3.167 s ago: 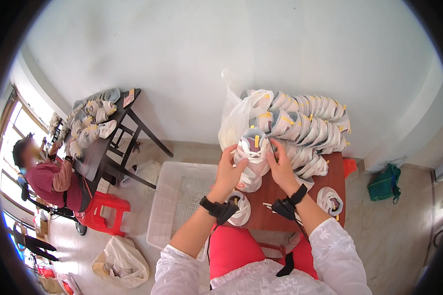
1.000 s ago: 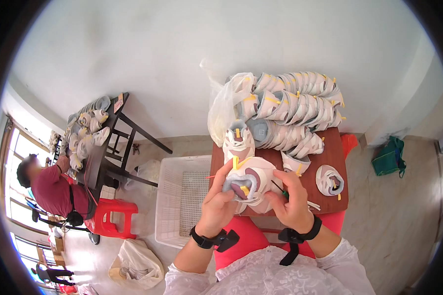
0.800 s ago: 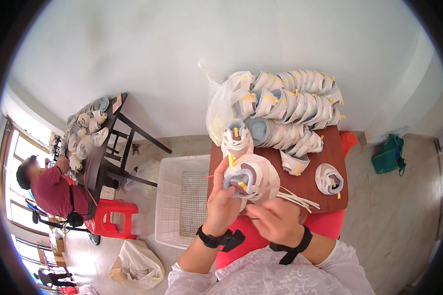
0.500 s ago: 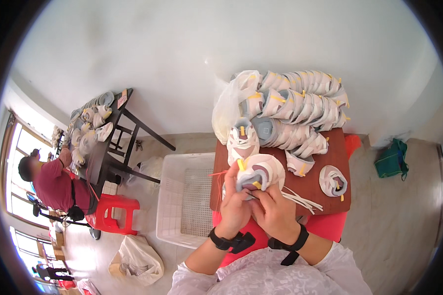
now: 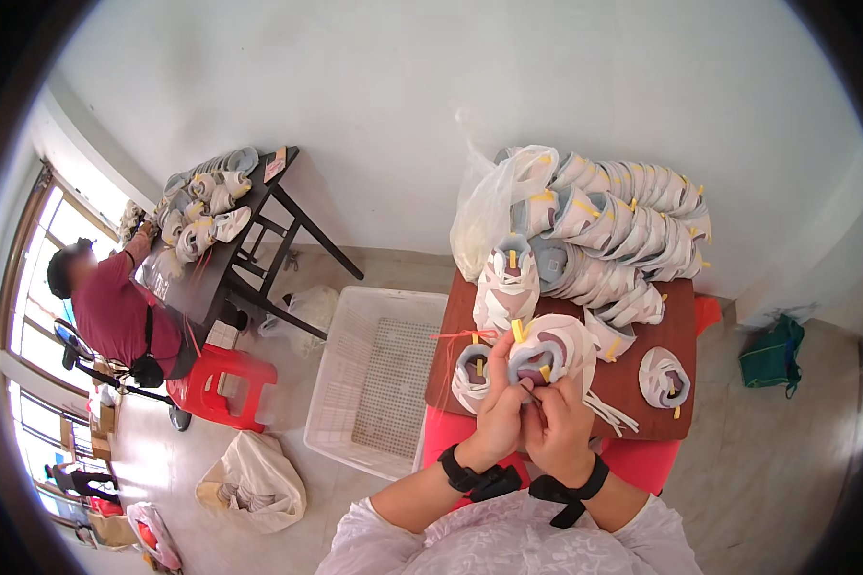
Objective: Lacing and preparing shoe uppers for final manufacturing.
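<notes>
From afar, I watch the left hand (image 5: 500, 418) grip a pale shoe (image 5: 572, 347) above the brown table (image 5: 677, 314), mouth upward, apparently for access. The right hand (image 5: 558, 429) bunches near the shoe's opening, its hold too obscured to tell

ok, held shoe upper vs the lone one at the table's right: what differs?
The held upper is gripped by the left hand, with the right hand at its opening; the lone upper rests untouched on the table. The held upper's outer yellow tab sits on the opening's far side; the lone upper's, on the near side. Both: pale panels, mauve patches, grey lining.
</notes>
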`<state>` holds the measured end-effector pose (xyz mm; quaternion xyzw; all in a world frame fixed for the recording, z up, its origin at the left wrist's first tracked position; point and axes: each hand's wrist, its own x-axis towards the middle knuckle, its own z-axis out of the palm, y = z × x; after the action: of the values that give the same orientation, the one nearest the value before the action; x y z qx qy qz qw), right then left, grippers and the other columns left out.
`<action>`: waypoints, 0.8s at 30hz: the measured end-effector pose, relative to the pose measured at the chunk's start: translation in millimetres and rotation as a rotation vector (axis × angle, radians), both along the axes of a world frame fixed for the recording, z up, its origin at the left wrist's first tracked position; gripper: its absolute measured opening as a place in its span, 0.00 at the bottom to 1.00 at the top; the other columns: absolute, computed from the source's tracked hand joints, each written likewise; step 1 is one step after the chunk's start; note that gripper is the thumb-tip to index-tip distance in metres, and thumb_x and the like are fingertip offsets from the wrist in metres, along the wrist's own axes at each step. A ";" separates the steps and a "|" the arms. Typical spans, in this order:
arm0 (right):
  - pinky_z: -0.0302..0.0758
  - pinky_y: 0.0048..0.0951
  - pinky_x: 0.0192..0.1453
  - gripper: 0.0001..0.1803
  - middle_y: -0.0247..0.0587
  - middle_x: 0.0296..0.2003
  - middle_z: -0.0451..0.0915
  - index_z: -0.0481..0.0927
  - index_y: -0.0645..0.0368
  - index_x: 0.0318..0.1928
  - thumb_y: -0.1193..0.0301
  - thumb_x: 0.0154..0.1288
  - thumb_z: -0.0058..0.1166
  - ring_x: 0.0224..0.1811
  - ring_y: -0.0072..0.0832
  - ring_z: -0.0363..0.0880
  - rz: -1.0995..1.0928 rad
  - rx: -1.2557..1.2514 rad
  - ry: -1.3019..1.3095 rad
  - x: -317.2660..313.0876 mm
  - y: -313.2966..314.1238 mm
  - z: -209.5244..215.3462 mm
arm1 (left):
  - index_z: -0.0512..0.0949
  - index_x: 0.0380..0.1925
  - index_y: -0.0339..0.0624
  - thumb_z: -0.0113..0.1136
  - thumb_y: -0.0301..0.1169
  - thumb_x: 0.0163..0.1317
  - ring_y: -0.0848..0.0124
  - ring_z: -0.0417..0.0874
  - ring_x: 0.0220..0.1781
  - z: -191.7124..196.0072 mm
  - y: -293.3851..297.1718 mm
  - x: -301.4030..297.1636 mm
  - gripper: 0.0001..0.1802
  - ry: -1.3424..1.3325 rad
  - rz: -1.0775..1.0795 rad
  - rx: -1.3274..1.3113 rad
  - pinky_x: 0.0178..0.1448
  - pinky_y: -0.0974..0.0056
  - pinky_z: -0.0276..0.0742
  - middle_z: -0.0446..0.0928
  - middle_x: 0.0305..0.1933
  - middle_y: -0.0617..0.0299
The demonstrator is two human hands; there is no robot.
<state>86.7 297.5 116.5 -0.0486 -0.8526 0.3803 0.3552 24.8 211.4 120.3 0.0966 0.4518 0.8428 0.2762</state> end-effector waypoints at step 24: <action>0.70 0.22 0.52 0.24 0.36 0.45 0.77 0.66 0.66 0.61 0.68 0.70 0.53 0.46 0.20 0.73 0.291 -0.791 -0.131 -128.8 95.3 -44.6 | 0.63 0.63 0.42 0.56 0.21 0.60 0.63 0.78 0.57 -15.0 12.4 -165.2 0.29 -0.088 -0.278 0.284 0.63 0.58 0.73 0.76 0.57 0.54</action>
<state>-42.1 392.8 72.0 -0.0846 -0.6596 0.7204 0.1970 -140.4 223.8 105.3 0.1592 0.2981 0.8553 0.3928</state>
